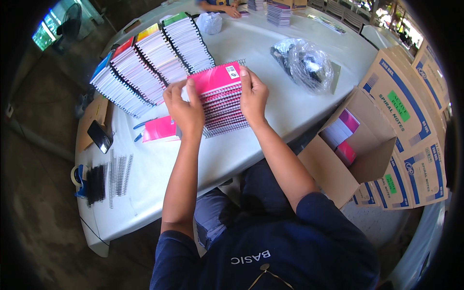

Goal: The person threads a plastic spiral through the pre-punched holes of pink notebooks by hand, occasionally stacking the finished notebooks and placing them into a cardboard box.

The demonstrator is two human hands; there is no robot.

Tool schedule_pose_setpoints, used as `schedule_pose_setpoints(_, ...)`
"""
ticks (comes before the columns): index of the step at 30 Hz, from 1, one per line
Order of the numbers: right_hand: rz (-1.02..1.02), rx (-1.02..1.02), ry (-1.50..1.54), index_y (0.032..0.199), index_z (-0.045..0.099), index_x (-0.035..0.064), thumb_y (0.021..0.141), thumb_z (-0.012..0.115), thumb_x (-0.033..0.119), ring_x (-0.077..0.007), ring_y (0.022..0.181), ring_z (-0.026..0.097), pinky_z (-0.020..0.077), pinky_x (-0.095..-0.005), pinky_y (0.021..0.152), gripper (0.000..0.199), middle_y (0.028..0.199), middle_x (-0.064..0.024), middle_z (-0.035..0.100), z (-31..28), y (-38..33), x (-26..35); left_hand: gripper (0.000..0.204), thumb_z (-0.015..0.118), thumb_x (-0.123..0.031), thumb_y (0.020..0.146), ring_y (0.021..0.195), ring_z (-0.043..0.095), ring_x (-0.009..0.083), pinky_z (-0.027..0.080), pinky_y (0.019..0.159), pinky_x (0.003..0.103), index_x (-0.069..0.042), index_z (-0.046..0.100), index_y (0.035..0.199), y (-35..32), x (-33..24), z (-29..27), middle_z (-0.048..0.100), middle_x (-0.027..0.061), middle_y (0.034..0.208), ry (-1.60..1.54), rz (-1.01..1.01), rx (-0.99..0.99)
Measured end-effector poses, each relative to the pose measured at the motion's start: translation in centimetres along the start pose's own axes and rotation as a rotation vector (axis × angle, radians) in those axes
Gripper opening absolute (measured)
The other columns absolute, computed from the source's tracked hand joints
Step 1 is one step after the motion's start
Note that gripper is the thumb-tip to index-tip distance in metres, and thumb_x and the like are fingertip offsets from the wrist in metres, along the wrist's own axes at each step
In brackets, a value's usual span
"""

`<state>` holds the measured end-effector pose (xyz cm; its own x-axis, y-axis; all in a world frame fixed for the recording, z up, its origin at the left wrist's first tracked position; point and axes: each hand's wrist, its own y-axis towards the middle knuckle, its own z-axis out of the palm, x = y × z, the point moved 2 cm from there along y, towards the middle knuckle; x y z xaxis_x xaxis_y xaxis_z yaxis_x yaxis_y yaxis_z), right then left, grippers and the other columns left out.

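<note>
The pink notebooks [210,83] have smooth, glossy card covers, with silvery wire showing along their bound edges. Loose grey spirals [121,175] look like bare metal; the dark coils [96,184] beside them are probably plastic, though they sit too far out to be sure. White paper edges fill the tall book stacks [154,60]. The clear plastic bag [311,63] is crinkled and shiny, the open box [374,126] matt brown cardboard, the shirt [309,241] dull, soft cloth.
</note>
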<state>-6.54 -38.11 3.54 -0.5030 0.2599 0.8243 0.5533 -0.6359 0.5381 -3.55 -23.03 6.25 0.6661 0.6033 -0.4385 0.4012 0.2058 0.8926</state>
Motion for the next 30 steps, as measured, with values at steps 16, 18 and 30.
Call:
schedule_pose_setpoints(16,-0.192,-0.061,0.196,0.087,0.059,0.0015,0.088,0.057,0.014,-0.0161,0.075,0.054,0.0413,-0.0292,0.073,0.013,0.08,-0.0059,0.06,-4.5,-3.6,0.5,0.049,0.057,-0.007,0.073,0.123,0.042,0.0332,0.027,0.105,0.045,-0.007,0.052,0.122,-2.4,9.6,-9.1,0.051,0.0165,0.126,0.386,0.043,0.838)
schedule_pose_setpoints(18,0.1,0.173,0.469,0.092,0.059,0.0012,0.09,0.055,0.016,-0.0146,0.078,0.055,0.0432,-0.0271,0.073,0.016,0.083,-0.0057,0.062,-2.9,-7.6,1.2,0.045,0.056,-0.006,0.077,0.119,0.047,0.028,0.025,0.104,0.048,-0.013,0.054,0.122,-5.4,10.9,-11.5,0.055,0.0085,0.124,0.59,0.178,0.807)
schedule_pose_setpoints(30,1.518,1.019,1.372,0.124,0.044,-0.0027,0.089,0.041,0.056,-0.0285,0.103,0.058,0.0486,-0.045,0.085,0.068,0.118,-0.0198,0.055,2.6,-14.0,-1.1,0.025,0.053,-0.003,0.078,0.107,0.053,0.0267,0.034,0.094,0.041,-0.007,0.06,0.102,-6.6,1.3,-19.0,0.062,0.0105,0.106,-0.204,-0.132,0.758)
